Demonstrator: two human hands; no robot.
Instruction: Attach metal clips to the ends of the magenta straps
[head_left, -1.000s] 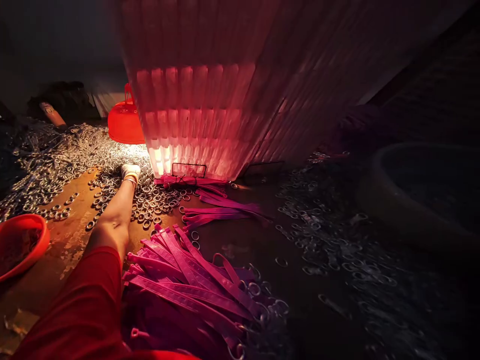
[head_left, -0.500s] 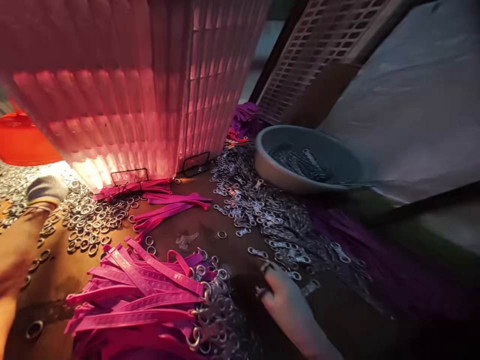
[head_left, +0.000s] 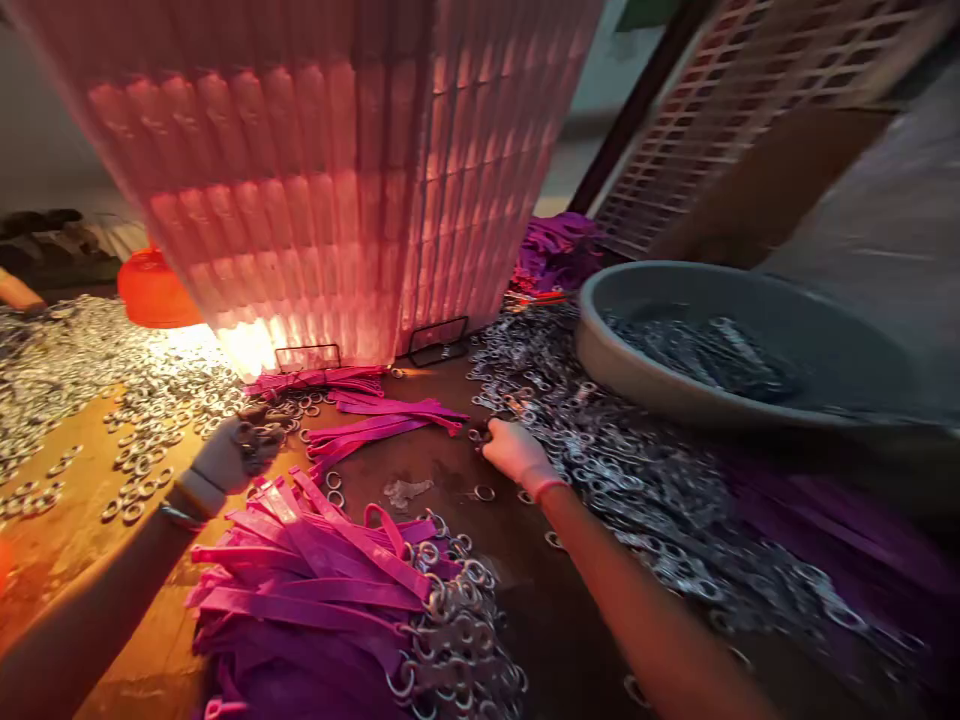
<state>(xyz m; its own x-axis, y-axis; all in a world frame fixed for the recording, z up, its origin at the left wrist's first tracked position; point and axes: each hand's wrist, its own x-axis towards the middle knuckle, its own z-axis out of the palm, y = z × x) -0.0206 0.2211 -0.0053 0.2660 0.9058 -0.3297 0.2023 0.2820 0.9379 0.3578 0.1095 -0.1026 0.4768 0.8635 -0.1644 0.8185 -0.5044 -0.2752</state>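
Observation:
My left hand (head_left: pixel 229 455), with bands at its wrist, is over the near edge of the loose metal rings (head_left: pixel 142 450), left of the pink straps. Its fingers are dark and blurred among the rings. My right hand (head_left: pixel 516 455) is pinched closed at the left edge of a heap of metal clasps (head_left: pixel 585 450). A small dark or metal bit shows at its fingertips, too unclear to name. Between my forearms lies a pile of pink straps (head_left: pixel 315 590) with metal rings and clasps on their right ends. Loose pink straps (head_left: pixel 382 425) lie beyond it.
A ribbed translucent stack (head_left: pixel 315 200) stands at the back, beside an orange lamp (head_left: pixel 154 290). To the right, a grey basin (head_left: pixel 622 365) holds metal pieces. Purple straps (head_left: pixel 559 250) are heaped behind. Another person's arm (head_left: pixel 19 292) shows at the far left.
My left hand has come right and nearer from the far rings toward the strap pile. My right hand has moved forward along the clasp heap. The camera view has shifted left.

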